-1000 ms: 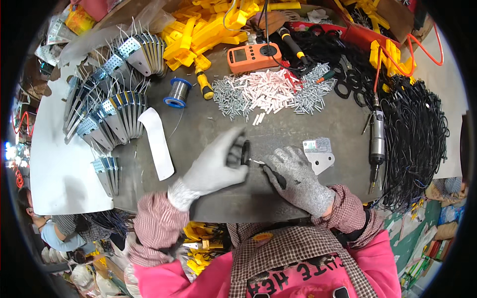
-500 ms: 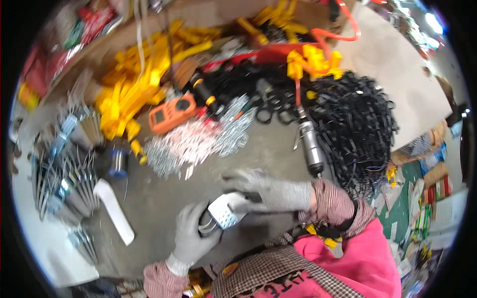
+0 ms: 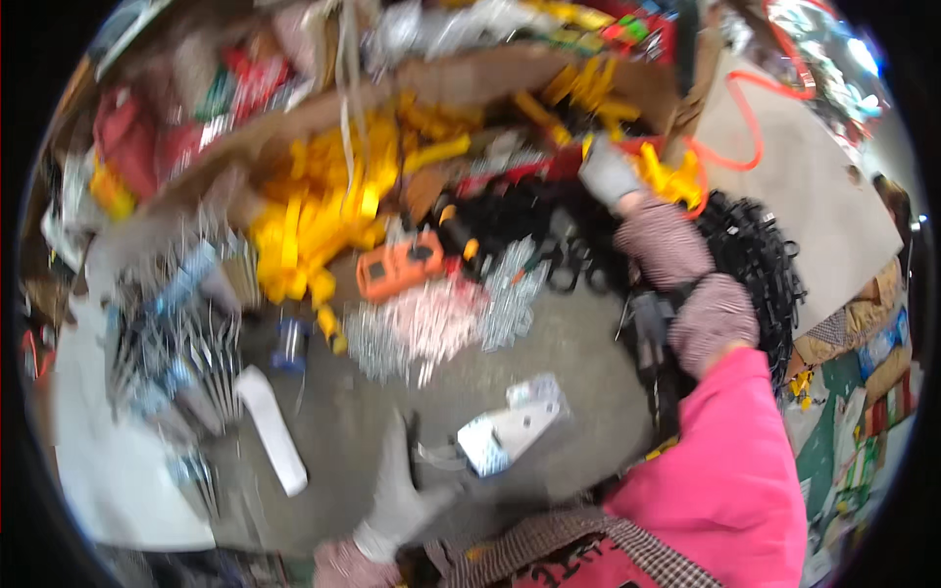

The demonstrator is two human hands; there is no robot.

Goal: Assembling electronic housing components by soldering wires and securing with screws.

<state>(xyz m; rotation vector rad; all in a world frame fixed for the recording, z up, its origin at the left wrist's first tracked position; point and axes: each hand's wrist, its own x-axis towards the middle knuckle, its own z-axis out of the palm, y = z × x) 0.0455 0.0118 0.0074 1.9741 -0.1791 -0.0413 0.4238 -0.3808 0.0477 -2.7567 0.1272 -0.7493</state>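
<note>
A white, flat part (image 3: 522,428) with a light-blue perforated end and a clear-looking far end lies on the dark work surface. A thin loop sticks out from its left end. Just left of that loop is my gloved left hand (image 3: 404,505), open, with thumb and fingers spread and nothing in it. My gloved right hand (image 3: 610,173) reaches to the back right, over the red tray beside yellow pieces (image 3: 671,174). Its fingers are blurred, so any hold there is unclear. Below my right forearm a grey powered screwdriver (image 3: 651,328) shows in part.
At the back left are yellow strips (image 3: 319,230), an orange meter (image 3: 400,265) and small pink and silver parts (image 3: 436,318). Black straps (image 3: 755,245) heap at right. Bent metal parts (image 3: 186,343), a wire spool (image 3: 291,343) and a white strip (image 3: 272,431) lie at left.
Both hands were at the white part; now it lies on the surface. My right hand has gone far to the back right, and my left hand has opened beside the part. The view has shifted.
</note>
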